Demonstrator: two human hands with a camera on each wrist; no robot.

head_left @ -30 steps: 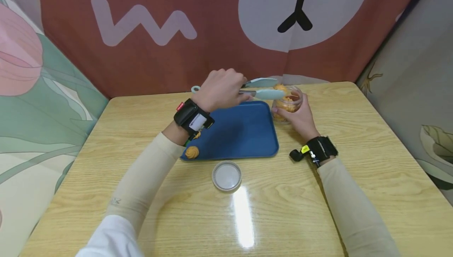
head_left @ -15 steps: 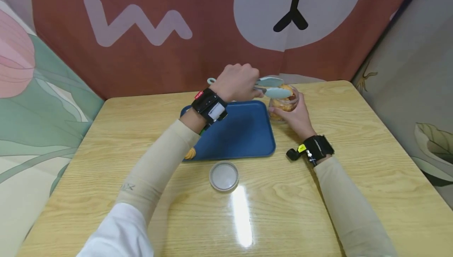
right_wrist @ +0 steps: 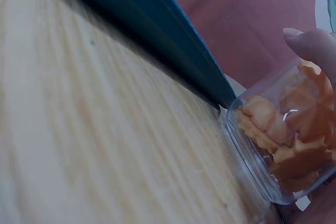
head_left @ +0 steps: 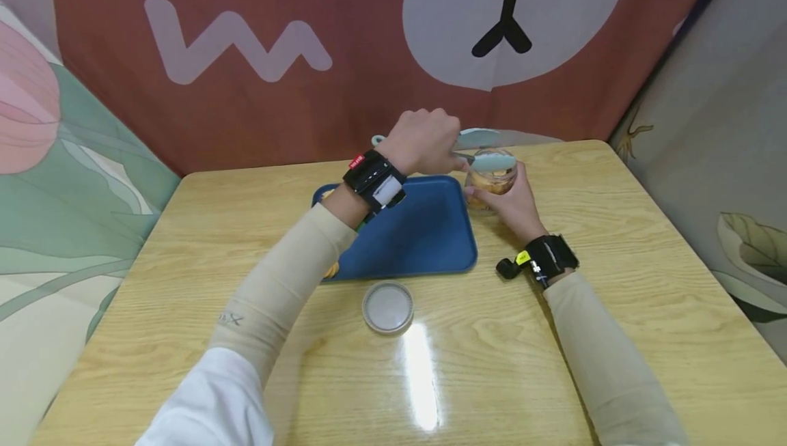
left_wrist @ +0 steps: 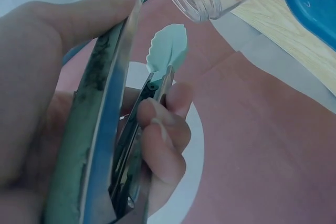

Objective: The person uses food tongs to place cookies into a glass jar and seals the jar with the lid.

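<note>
My left hand (head_left: pixel 425 142) grips a pair of tongs (left_wrist: pixel 170 48) with pale mint, leaf-shaped tips. The tips stand apart, and no cookie shows between them. In the head view the nearer tip crosses the mouth of a clear jar (left_wrist: pixel 207 11), and the other is behind it. My right hand (head_left: pixel 518 207) holds this jar around its side, at the right end of the blue tray (head_left: pixel 418 227). Several golden swirled cookies (right_wrist: pixel 302 161) fill part of the jar. Its base looks close to the table in the right wrist view; whether it touches cannot be told.
A round lid (head_left: pixel 388 306) lies on the wooden table (head_left: pixel 504 357) in front of the tray. At the tray's left end, a cookie (head_left: pixel 332 270) shows partly behind the left arm, with another bit of cookie at the far left corner. A printed cloth (head_left: pixel 363 104) hangs behind the table.
My left hand has moved right with the tongs. The cookie seen between the tips at the jar's mouth no longer shows there. My right hand keeps holding the jar in place.
</note>
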